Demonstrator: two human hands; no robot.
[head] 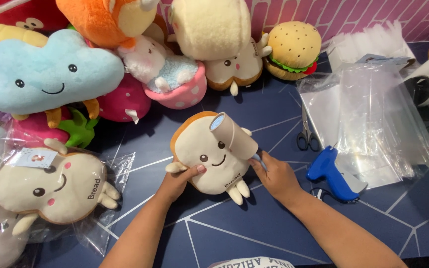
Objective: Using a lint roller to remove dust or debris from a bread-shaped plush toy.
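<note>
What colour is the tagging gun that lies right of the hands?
Blue, seen in the head view: the tagging gun lies on the dark table.

Three bread plushes: one between the fingers, one bagged left, one beyond. One burger plush, one scissors.

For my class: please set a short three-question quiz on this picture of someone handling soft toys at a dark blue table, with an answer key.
1. True or false: the left hand rests on the bread-slice toy.
2. Which tool lies closest to the right hand? A) scissors B) blue tagging gun C) burger toy
3. Fill in: the second bread-slice toy, at the left, lies inside a clear plastic ____.

Key
1. True: the thumb presses on its lower left edge.
2. B: it lies just to the right of that hand.
3. Bag.
</note>
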